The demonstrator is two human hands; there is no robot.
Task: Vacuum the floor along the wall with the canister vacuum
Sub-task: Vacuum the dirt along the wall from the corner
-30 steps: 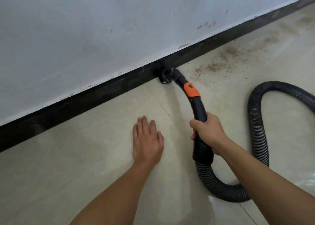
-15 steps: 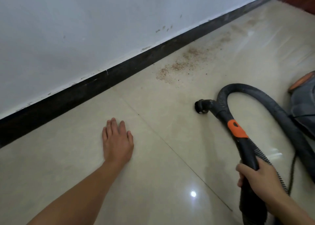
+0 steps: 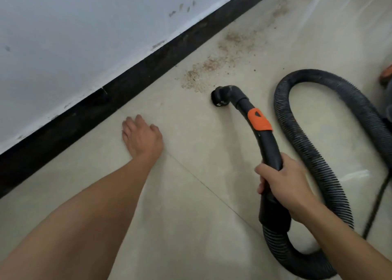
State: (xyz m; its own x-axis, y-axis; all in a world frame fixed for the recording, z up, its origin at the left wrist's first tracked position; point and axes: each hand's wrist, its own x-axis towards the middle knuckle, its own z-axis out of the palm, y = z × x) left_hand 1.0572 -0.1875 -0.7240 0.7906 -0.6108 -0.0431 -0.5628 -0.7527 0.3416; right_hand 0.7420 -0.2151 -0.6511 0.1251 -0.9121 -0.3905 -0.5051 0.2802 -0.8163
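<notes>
1. Right hand [image 3: 282, 184] is clamped on the black wand [image 3: 269, 143], fingers wrapped round the tube just above its joint with the ribbed hose [image 3: 318, 152].
2. Left hand [image 3: 142, 137] lies palm-down on the floor [image 3: 191, 216], fingers relaxed, holding nothing. It is near the baseboard [image 3: 127, 84] but not touching it. The hands are well apart.
3. The wand runs from the right hand far-left to an elbow. The nozzle [image 3: 219, 97] sits at the far end with its mouth facing left, down at floor level. Can't tell if it actually touches the floor.
4. An orange collar [image 3: 259, 120] sits on the wand, between the nozzle and the right hand.
5. The debris patch [image 3: 212, 65] is brown grit on the floor, just beyond the nozzle, trailing far-right alongside the baseboard. The nozzle is at its near edge, not in it.
6. The hose leaves the wand's near end, loops round the right side of the right hand, arcs far, then drops toward the right edge.
7. Canister [image 3: 388, 109]: only a sliver shows at the right edge, a grey body with an orange part above. The rest is cut off.
8. A thin black cord [image 3: 377, 205] lies on the floor at right, just beside the hose.
9. The wall [image 3: 84, 35] is white and scuffed. The black baseboard runs diagonally from near-left to far-right.
</notes>
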